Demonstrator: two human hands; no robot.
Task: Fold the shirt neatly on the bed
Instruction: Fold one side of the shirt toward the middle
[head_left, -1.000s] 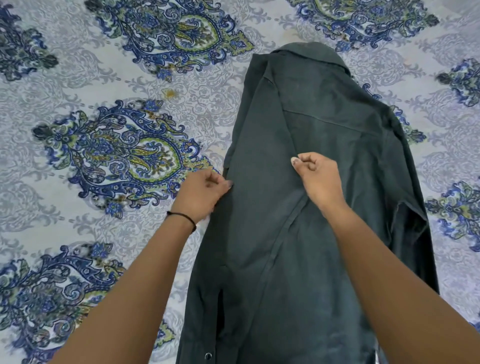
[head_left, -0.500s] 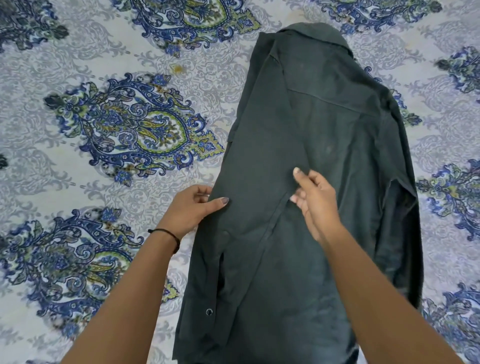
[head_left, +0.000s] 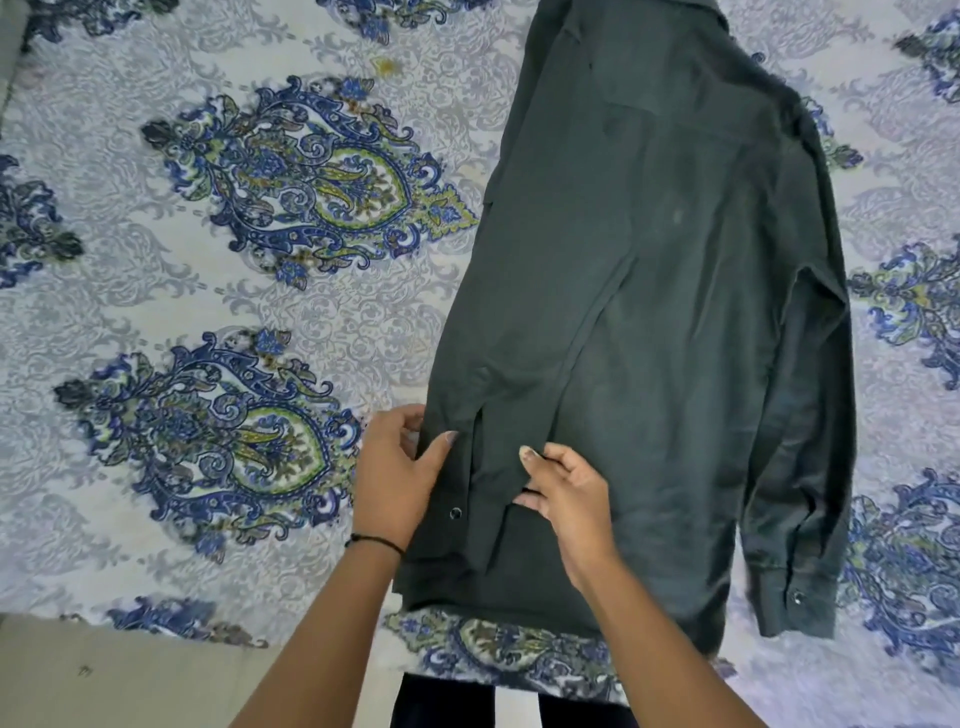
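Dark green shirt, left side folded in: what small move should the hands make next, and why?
Probably smooth the folded panel flat toward the hem. The left hand pinches the shirt at its left edge and the right hand presses the panel's inner edge, where it looks creased; the right sleeve is not yet folded in.

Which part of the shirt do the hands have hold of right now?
Left hand pinches the shirt at its left folded edge near the hem; right hand grips the folded-over sleeve's end.

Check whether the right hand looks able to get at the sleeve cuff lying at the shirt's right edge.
Probably yes: the cuff lies flat and uncovered on the bedsheet, nothing between it and the right hand, which rests on the shirt.
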